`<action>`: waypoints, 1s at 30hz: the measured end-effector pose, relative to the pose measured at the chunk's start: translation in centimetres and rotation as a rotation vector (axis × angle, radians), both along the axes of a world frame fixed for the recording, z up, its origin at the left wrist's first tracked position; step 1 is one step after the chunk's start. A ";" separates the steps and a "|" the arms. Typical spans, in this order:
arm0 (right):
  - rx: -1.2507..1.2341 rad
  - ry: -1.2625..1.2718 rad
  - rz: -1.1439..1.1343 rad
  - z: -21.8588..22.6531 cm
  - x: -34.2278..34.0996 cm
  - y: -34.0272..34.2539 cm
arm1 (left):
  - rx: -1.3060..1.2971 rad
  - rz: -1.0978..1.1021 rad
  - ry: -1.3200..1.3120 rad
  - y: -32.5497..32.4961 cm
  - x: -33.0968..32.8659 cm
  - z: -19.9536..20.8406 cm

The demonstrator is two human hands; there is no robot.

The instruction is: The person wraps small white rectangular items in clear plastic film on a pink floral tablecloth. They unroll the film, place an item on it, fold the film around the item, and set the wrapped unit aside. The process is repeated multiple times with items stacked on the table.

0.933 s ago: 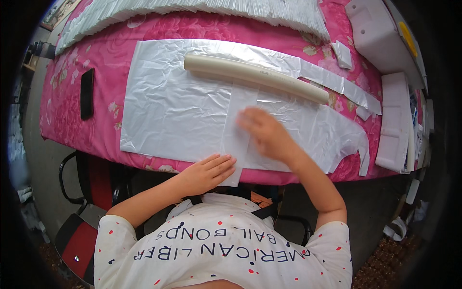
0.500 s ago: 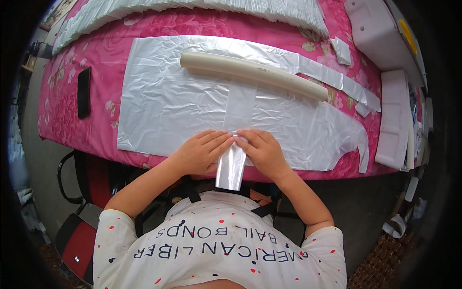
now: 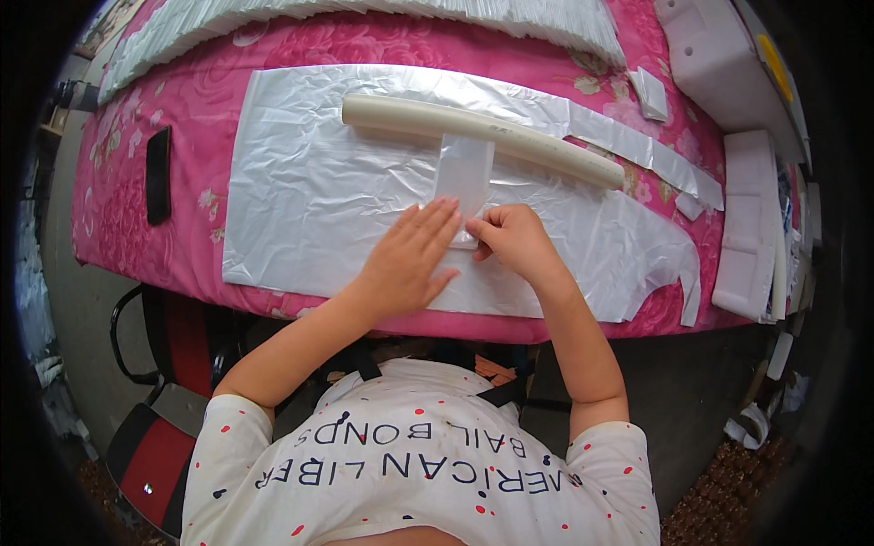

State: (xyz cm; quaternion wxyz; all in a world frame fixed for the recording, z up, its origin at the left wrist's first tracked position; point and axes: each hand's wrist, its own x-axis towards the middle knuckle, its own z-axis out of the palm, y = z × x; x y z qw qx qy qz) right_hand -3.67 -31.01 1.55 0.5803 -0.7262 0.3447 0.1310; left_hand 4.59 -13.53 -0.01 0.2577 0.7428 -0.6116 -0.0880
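Note:
A folded strip of clear, whitish plastic film (image 3: 466, 168) lies on a large silvery-white plastic sheet (image 3: 309, 200) spread over the table. My left hand (image 3: 402, 259) rests flat with its fingers stretched out, fingertips on the strip's left edge. At the strip's near right corner, my right hand (image 3: 514, 237) pinches the film between thumb and curled fingers. Beyond both hands a long cream-coloured plastic pipe (image 3: 482, 136) lies across the sheet, and the strip's far end reaches close to it.
Thin folded white film pieces (image 3: 364, 16) stand in a long row along the far side. A black bar (image 3: 158, 175) lies left on the pink flowered tablecloth (image 3: 109, 218). White foam boxes (image 3: 744, 218) stand at the right; red-and-black chairs (image 3: 155, 460) are lower left.
The film end that hung toward me over the table edge is folded up onto the sheet. My left hand flattened and moved up; my right hand moved slightly up and right, now pinching.

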 end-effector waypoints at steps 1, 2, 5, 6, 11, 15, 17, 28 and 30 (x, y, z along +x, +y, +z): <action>0.023 0.024 -0.007 0.2 0.1 0.0 | 0.048 0.018 -0.005 -0.1 -0.4 -0.3; 0.025 0.027 -0.009 0.3 0.2 0.0 | 0.095 0.036 -0.010 -0.1 -0.9 -0.9; 0.007 0.031 -0.008 0.4 0.1 0.1 | 0.176 0.053 -0.073 -0.3 -1.2 -1.5; -0.012 0.030 0.004 0.2 0.0 0.2 | 0.178 0.061 -0.083 -0.4 -1.3 -1.4; -0.788 -0.360 0.139 0.2 -1.5 2.2 | 0.155 0.100 -0.104 -0.9 -1.0 -1.2; -0.959 -0.772 0.505 -2.0 -1.5 -0.5 | 0.059 0.108 -0.111 -1.5 -0.2 -0.6; -0.881 -0.794 0.608 -2.0 -1.1 -1.6 | 0.010 0.114 -0.141 -1.9 0.1 -0.5; -0.881 -0.889 0.633 -2.2 -1.9 -1.5 | -0.222 -0.121 -0.193 0.3 0.8 -1.5; -0.878 -0.877 0.627 -1.7 -3.2 0.0 | -0.178 -0.161 -0.141 1.6 0.2 -0.9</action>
